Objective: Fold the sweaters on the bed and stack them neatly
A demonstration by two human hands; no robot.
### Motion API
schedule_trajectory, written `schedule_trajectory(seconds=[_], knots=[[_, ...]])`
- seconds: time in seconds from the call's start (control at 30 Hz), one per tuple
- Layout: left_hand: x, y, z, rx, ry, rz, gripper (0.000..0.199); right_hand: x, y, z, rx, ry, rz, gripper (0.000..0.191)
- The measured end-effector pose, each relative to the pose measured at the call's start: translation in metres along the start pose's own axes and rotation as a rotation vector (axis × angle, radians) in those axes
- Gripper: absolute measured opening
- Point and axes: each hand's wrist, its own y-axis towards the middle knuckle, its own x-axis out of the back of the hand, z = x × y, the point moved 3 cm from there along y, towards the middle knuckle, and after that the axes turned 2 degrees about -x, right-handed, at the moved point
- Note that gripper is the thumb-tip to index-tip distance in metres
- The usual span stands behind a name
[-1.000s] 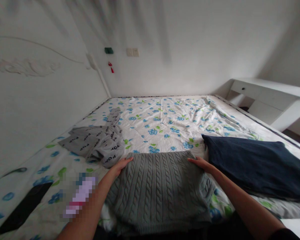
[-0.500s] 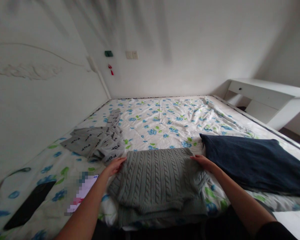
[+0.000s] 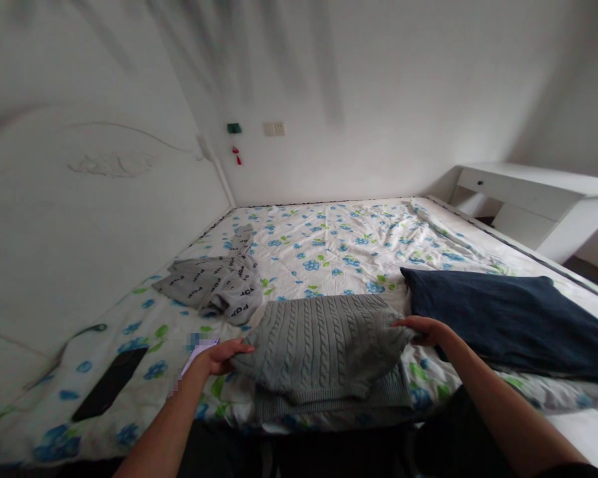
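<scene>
A grey-green cable-knit sweater (image 3: 323, 345) lies folded over near the bed's front edge, its ribbed hem showing beneath the upper layer. My left hand (image 3: 225, 355) pinches the sweater's left side between thumb and fingers. On the opposite side, my right hand (image 3: 423, 328) grips the knit, with the fingers partly hidden by the fabric. The sides are drawn outward a little between both hands. Just beyond my left hand lies a crumpled grey garment (image 3: 214, 285) printed with black letters. A folded dark navy cloth (image 3: 503, 315) rests to the right of my right hand.
A floral sheet (image 3: 329, 245) covers the bed. At the left are a black phone-like slab (image 3: 110, 384) and a blurred, pale lit screen (image 3: 199, 352) partly behind my left forearm. A white desk (image 3: 528, 199) stands beyond the bed's right edge, and walls border the back and left.
Both hands have shifted their hold lower along the sweater's sides, pulling the edges outward. The camera view has turned slightly left; the other clothes lie as before.
</scene>
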Motion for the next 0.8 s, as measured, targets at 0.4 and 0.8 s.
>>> schedule_trajectory(seconds=[0.4,0.8], knots=[[-0.069,-0.031,0.005,-0.541,0.979,-0.249,0.038,-0.084,-0.052,-0.006,0.659,-0.731,-0.121,0.043],[-0.147,-0.031,0.014,-0.569,0.988,0.077,0.024,-0.132,-0.058,-0.009,0.685,-0.807,0.218,0.016]])
